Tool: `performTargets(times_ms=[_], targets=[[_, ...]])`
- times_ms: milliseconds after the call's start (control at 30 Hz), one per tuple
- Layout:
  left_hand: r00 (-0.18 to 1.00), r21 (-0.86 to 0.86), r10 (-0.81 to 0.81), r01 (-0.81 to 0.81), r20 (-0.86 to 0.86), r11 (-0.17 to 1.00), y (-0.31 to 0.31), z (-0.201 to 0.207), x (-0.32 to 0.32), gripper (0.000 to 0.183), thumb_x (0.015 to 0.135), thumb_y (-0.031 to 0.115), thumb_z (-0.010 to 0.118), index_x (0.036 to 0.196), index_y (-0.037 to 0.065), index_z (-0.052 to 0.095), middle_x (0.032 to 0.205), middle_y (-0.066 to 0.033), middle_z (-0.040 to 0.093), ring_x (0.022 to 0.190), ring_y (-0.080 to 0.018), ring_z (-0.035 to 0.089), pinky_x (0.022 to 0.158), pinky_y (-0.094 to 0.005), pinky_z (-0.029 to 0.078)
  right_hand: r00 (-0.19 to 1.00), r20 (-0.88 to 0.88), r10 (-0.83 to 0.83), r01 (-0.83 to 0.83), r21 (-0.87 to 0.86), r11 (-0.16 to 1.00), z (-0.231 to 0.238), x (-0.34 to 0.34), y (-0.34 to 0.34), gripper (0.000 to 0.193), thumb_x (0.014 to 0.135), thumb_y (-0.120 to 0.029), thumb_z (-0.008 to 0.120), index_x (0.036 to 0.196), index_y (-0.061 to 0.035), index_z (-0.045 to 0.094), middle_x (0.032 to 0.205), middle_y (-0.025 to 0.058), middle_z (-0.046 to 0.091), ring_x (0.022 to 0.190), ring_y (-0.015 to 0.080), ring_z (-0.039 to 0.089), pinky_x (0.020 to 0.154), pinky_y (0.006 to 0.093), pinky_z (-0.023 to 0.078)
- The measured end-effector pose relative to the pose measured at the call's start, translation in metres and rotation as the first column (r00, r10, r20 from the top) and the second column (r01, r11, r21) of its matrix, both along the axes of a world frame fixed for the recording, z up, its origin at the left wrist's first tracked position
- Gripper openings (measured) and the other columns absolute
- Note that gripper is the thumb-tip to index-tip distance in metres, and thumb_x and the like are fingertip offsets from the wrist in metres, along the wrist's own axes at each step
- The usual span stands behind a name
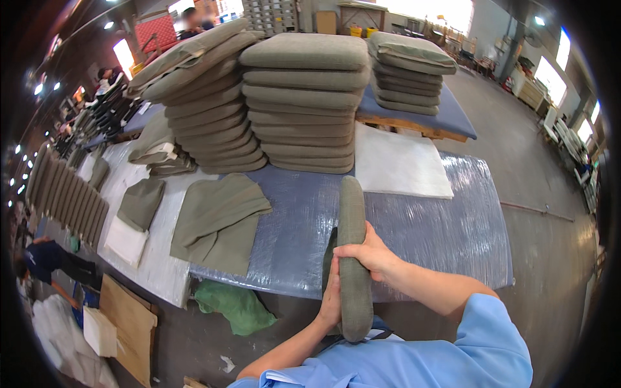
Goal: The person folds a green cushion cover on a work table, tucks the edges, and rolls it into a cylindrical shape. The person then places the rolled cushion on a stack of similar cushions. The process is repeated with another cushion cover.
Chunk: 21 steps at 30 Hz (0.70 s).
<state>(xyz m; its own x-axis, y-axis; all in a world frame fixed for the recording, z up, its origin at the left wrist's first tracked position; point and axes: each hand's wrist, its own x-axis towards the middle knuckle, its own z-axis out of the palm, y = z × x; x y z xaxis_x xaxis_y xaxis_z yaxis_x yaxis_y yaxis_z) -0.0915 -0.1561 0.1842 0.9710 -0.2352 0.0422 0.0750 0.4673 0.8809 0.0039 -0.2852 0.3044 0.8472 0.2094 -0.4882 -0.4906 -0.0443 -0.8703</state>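
Observation:
A grey-green fabric cushion [355, 297] stands on edge in front of me, its narrow side facing up, close to my body at the table's front edge. My right hand [373, 254] grips it from the right, with the thumb laid across the narrow side. Against its left face lies my left hand [331, 299], the fingers pointing up and partly hidden by the cushion. A dark flap [328, 258] shows just beyond the left fingertips; whether it belongs to the cushion is unclear. A loose grey-green fabric cover [220, 220] is spread on the table to the left.
Tall cushion stacks [304, 103] line the back of the film-wrapped blue table [433, 239]. A white padding sheet [401, 161] lies beside them. Folded covers [140, 204] rest at left. Below the front edge sits a green bag [233, 307]. Another person [52, 258] bends at far left.

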Motion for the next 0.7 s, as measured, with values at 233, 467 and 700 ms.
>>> performTargets(times_ms=[233, 467, 700], targets=[[0.899, 0.534, 0.18, -0.388, 0.4, 0.751, -0.004, 0.053, -0.02, 0.095, 0.113, 0.047, 0.045, 0.168, -0.002, -0.014, 0.173, -0.0318, -0.022, 0.164, -0.0431, -0.013, 0.132, -0.0483, 0.007, 0.847, 0.224, 0.482, -0.437, -0.22, 0.872, 0.054, 0.033, 0.024, 0.096, 0.074, -0.009, 0.079, 0.159, 0.0022, 0.038, 0.137, 0.0228, 0.063, 0.128, 0.0318, 0.062, 0.108, 0.0411, 0.052], [0.873, 0.581, 0.046, -0.362, 0.486, 0.729, 0.016, 0.075, -0.047, 0.117, 0.105, 0.051, 0.063, 0.166, 0.0, -0.023, 0.162, -0.0447, -0.034, 0.155, -0.0571, -0.029, 0.129, -0.0622, 0.002, -0.018, 0.28, 0.96, -0.606, -0.766, 0.213, 0.13, 0.043, 0.086, 0.092, 0.066, -0.015, 0.077, 0.153, -0.0037, 0.053, 0.12, 0.0256, 0.075, 0.113, 0.0424, 0.073, 0.097, 0.0459, 0.058], [0.984, 0.523, 0.068, -0.144, 0.162, 0.84, 0.107, 0.073, -0.102, 0.039, 0.108, 0.022, 0.064, 0.143, 0.006, 0.068, 0.123, -0.0098, 0.079, 0.113, -0.0225, 0.076, 0.104, -0.0362, 0.056, -0.359, 0.262, 0.896, -0.58, -0.815, 0.006, 0.017, 0.06, 0.057, 0.09, 0.066, -0.009, 0.077, 0.153, -0.0103, 0.056, 0.141, 0.0213, 0.067, 0.126, 0.0397, 0.066, 0.107, 0.044, 0.055]])
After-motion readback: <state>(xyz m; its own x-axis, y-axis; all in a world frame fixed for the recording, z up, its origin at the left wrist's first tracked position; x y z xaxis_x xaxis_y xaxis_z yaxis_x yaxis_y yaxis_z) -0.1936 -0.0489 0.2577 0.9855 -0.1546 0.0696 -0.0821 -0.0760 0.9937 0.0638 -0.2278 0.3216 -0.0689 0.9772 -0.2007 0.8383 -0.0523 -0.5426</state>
